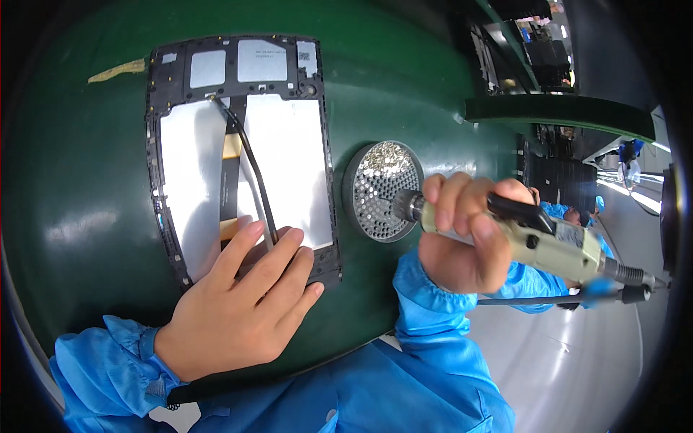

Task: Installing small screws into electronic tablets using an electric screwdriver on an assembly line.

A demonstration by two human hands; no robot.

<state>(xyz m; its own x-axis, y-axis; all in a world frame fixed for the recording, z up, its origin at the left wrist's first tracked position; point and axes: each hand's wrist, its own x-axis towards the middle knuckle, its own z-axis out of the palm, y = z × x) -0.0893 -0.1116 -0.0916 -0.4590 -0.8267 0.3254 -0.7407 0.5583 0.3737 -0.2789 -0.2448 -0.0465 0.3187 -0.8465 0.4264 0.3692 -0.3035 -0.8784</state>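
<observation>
A tablet-sized device frame (285, 159) lies on the green mat, showing black edges and large silver panels. My left hand (242, 310) rests over its near end, with slim black tweezers (254, 164) held between the fingers. The tweezers' far tip reaches the frame's upper part, beside a small hole. In my right hand (465, 234) is a pale green electric screwdriver (530, 249), the fingers wrapped round its body. Its nose points left over a round grey screw tray (349, 189) filled with small silver screws. Whether the bit touches a screw I cannot tell.
A torn yellowish strip (117, 71) lies left of the frame on the green mat (86, 166). A dark green rail (559, 112) runs along the right side. Beyond it, people in blue clothing (556, 209) are at work. A cable trails from the screwdriver's rear.
</observation>
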